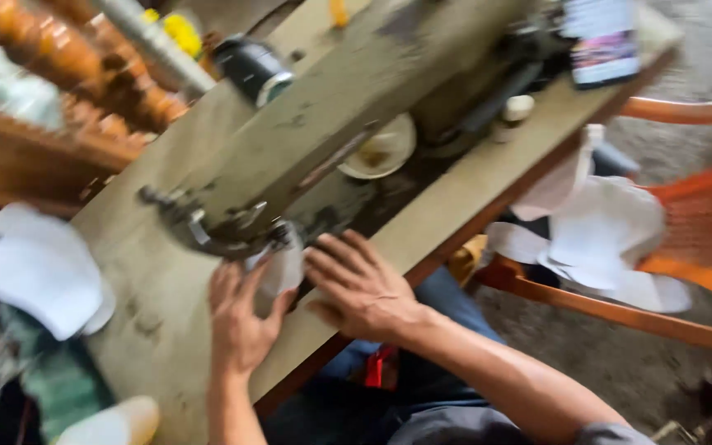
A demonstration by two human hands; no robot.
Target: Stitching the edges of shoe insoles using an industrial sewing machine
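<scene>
White fabric piece [280, 270] lies on the worn wooden sewing table [158, 280], under the needle end of the old grey-green sewing machine [323, 124]. To the far left sits a stack of white cut pieces [39, 276]. Left hand [241, 321] pinches the fabric's near edge; right hand [362, 288] presses flat, fingers spread, just right of it.

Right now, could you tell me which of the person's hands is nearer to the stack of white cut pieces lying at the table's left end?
Left. The left hand is closer to the stack; the right hand lies beyond it.
</scene>
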